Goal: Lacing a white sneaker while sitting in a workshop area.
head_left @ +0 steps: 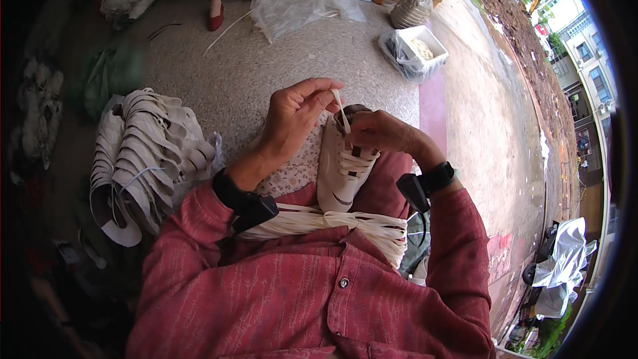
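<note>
A cream sneaker upper [330, 176] rests on my lap with its toe toward me. Flat white lace crosses its front in several rows. My left hand [297, 116] is raised at the far end of the upper, pinching a shoelace [341, 112] between thumb and fingers. That lace runs taut down to the eyelets by my right hand [383, 131]. The right fingers are curled in at the upper's opening and seem to grip its edge; their tips are partly hidden. Across my lap, below the toe, lies a bundle of cream laces [319, 221].
A stack of nested cream shoe uppers [149, 146] stands at my left. Farther off are a white tub [425, 45] in a plastic bag, a large bottle [412, 8], clear plastic sheeting [299, 10] and another person's red shoe [216, 18]. Silver sheeting [561, 269] covers something at right.
</note>
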### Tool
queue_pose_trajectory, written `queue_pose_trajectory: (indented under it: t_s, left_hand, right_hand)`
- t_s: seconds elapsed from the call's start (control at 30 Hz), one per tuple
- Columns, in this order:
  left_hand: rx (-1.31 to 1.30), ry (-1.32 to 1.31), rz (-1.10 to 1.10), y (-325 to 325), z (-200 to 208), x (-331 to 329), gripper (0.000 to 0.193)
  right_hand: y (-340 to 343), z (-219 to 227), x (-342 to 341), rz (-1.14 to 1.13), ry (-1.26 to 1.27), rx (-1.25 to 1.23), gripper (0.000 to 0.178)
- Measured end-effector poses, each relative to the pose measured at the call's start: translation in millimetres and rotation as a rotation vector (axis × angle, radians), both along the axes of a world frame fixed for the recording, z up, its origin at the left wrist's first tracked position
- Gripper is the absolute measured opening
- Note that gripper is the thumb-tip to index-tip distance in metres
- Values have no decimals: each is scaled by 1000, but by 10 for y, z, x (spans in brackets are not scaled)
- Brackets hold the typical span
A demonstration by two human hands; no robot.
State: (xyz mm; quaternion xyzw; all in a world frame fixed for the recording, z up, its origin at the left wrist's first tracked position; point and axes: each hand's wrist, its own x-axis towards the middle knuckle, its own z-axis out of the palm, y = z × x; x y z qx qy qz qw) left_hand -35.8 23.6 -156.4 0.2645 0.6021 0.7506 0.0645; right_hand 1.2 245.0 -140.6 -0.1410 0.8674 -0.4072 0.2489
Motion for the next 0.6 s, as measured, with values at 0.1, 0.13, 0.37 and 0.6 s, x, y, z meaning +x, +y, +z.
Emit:
queue_pose_trajectory:
  t_s: [0.1, 0.13, 0.37, 0.6]
  left_hand:
    - [-55, -40, -3, 19, 32, 5, 20]
    - [-82, -49, 6, 21, 38, 3, 20]
    - [-58, -88, 19, 42, 8, -26, 22]
    - [-59, -143, 59, -1, -79, 5, 24]
  right_hand:
    - [47, -61, 30, -79, -57, -31, 17]
    - [49, -64, 43, -84, -56, -37, 17]
    - [-32, -232, 30, 95, 508, 65, 8]
    - [-26, -137, 78, -44, 305, 24, 11]
